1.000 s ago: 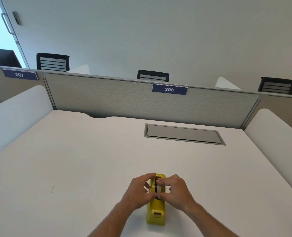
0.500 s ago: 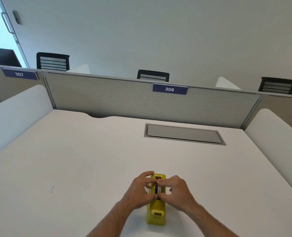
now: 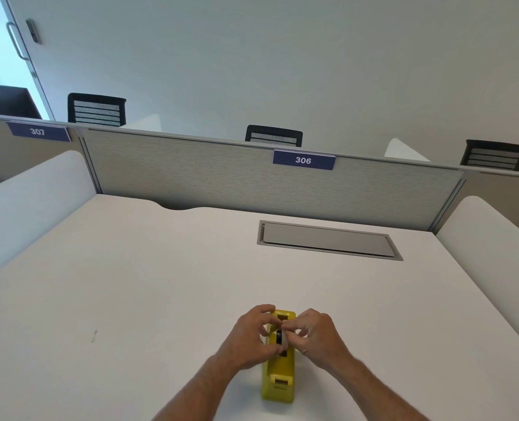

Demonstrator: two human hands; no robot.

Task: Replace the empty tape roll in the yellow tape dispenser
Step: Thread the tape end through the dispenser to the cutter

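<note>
I'm looking at a white office desk boxed in by a grey partition with a label reading 306. The yellow tape dispenser stands low and centre in the frame, its cutter end toward me. In its top slot sits a dark hub with a pale ring around it, which I take for the tape roll; whether any tape is left on it I cannot tell. My left hand curls against the dispenser's left side, fingertips pinched at the roll. My right hand mirrors it from the right, thumb and forefinger pinched at the roll's upper edge. My worry: pulling unevenly could jam the hub in its cradle, or the dispenser could tip or skid, since neither hand is pressing the base down. Beyond sit a closed cable hatch, upper right of the hands, and chair backs behind the partition.
</note>
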